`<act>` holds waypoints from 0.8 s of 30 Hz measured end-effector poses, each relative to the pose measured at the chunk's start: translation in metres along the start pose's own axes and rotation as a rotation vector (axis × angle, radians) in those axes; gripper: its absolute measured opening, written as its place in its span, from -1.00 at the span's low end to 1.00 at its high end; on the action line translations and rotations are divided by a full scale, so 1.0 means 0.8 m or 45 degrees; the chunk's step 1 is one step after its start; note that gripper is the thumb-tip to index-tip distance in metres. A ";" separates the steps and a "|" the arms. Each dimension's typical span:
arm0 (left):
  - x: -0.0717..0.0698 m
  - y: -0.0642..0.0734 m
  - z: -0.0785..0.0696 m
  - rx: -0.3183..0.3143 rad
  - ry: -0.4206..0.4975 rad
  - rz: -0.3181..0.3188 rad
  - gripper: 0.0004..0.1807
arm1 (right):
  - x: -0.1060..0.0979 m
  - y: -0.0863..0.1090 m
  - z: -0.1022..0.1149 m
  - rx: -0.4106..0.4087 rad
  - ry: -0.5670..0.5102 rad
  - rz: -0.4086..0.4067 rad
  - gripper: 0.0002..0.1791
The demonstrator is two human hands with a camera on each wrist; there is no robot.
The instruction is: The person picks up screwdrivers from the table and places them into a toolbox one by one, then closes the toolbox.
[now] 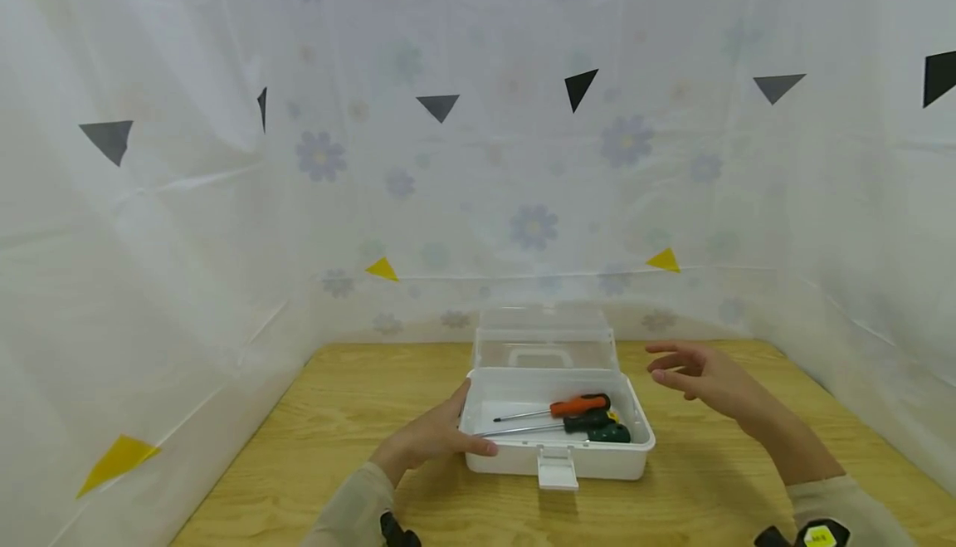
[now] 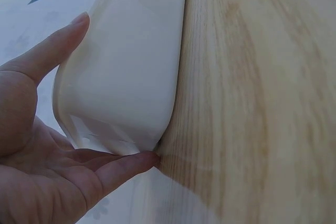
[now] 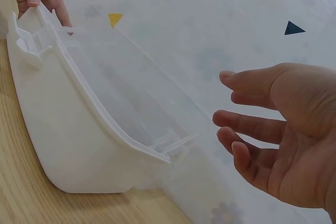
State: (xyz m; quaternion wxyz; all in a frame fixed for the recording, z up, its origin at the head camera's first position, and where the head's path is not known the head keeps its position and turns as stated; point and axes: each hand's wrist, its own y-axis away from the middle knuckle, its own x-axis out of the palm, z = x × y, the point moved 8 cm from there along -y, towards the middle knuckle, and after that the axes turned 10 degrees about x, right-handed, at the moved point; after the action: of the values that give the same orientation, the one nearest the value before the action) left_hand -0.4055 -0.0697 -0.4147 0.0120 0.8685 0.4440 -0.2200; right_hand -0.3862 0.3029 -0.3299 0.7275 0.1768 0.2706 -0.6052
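A white plastic toolbox [image 1: 508, 460] sits on the wooden table with its translucent lid [image 1: 543, 354] swung back. Inside lie an orange-handled screwdriver [image 1: 580, 404], a screwdriver with a dark handle [image 1: 586, 422] and a tool with a dark green handle [image 1: 608, 433]. My left hand [image 1: 441, 427] grips the left end of the box, thumb over the front rim and fingers along the side, as the left wrist view also shows. To the right of the box, my right hand [image 1: 705, 381] hovers above the table with loosely bent fingers and nothing in them.
A white latch [image 1: 557, 470] hangs down at the front of the box. The wooden table [image 1: 358, 381] is bounded at the back and sides by white flowered sheeting [image 1: 463, 198], which carries black, grey and yellow triangles.
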 end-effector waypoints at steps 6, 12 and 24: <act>0.000 0.000 -0.003 0.016 -0.001 0.004 0.42 | -0.008 0.000 -0.007 0.026 -0.011 -0.004 -0.35; 0.002 -0.001 -0.003 0.011 -0.013 0.006 0.41 | -0.017 0.002 -0.015 0.037 -0.003 -0.035 -0.36; 0.001 0.002 -0.005 0.000 -0.008 0.000 0.42 | -0.027 0.004 -0.024 0.027 0.059 -0.069 -0.36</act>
State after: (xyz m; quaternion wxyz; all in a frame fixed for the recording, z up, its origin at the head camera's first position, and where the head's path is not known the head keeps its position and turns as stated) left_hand -0.4026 -0.0695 -0.4118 0.0134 0.8678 0.4441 -0.2226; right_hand -0.3892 0.3316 -0.3326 0.7025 0.1912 0.2855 -0.6232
